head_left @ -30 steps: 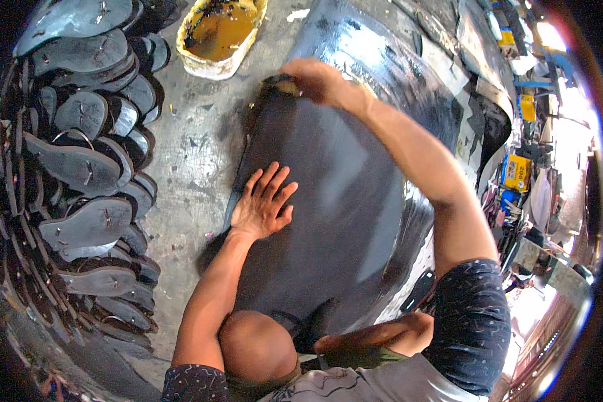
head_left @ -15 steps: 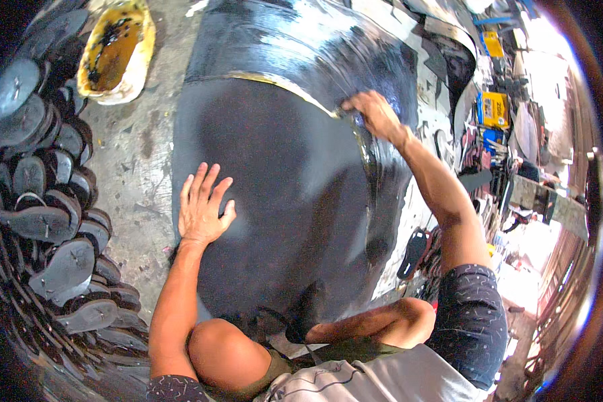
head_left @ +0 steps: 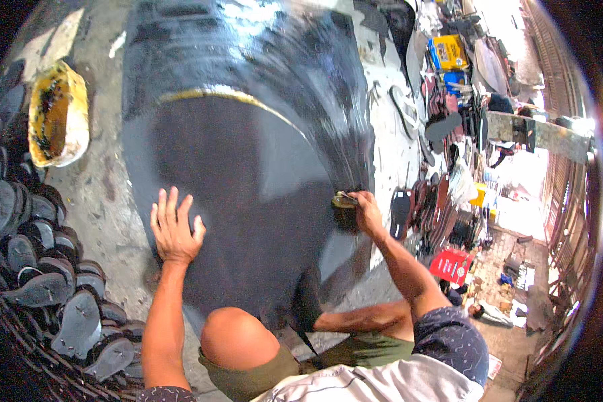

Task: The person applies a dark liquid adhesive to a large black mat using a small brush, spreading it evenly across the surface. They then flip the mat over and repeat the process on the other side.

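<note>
A large black sheet point(head_left: 234, 154), apparently rubber, lies on the floor in front of me. Its far part and right side carry a wet, glossy coat point(head_left: 248, 50), with a yellowish ridge along the border of the matte area. Near the left edge, my left hand point(head_left: 177, 228) rests flat on the sheet with fingers spread. On the right side, my right hand point(head_left: 366, 211) is closed on a small, glue-caked spreader point(head_left: 344, 199) pressed against the sheet. The spreader's exact shape is partly hidden by my fingers.
An oblong tub point(head_left: 80, 117) crusted with yellow glue sits at the far left. Piles of dark shoe soles point(head_left: 77, 325) line the left. More soles, a yellow box point(head_left: 449, 52) and a red box point(head_left: 451, 266) crowd the right. My bent knees are close to the sheet's near edge.
My right hand has swept nearer to me down the sheet's right side, and glossy streaks trail behind it. My left hand stays flat on the sheet while the view has shifted.
</note>
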`<state>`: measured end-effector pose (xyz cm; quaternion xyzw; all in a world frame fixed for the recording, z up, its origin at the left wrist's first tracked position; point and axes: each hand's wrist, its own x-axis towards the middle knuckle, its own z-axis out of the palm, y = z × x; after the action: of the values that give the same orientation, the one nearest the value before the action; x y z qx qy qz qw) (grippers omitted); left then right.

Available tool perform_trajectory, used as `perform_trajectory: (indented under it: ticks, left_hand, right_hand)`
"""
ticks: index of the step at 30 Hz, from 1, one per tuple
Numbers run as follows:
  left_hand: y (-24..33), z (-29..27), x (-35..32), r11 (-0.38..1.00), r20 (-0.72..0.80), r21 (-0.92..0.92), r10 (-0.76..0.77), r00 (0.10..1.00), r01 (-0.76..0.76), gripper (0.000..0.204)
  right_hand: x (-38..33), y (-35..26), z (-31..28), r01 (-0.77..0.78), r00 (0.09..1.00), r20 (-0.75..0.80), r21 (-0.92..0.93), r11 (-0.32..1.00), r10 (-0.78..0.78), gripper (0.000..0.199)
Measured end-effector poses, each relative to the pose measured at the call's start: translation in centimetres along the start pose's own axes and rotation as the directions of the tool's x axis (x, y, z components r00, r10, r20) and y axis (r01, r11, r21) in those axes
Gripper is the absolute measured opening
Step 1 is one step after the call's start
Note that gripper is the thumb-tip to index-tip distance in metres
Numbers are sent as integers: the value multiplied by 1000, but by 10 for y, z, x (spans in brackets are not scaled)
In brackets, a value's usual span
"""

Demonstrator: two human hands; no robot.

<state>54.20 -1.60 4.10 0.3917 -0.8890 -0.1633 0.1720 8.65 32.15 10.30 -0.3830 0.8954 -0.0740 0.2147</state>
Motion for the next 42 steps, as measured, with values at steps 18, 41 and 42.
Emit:
perform_trajectory:
  ticks: [18,41,42]
  left_hand:
    - [-16,0,-7,994,-6,-105,-24,1000,23,54]
    - [-18,-1,-10,995,43,-95,-14,999,18,54]
    - [-15,-6,-8,998,114,-53,-26,993,32,54]
  right_hand:
    - [269,-498,81,408,909,174,-197,891,-378,39]
    - [219,-411,45,961,252,411,-215,176,-876,51]
    - [210,-374,33,950,303,422,-207,235,-854,51]
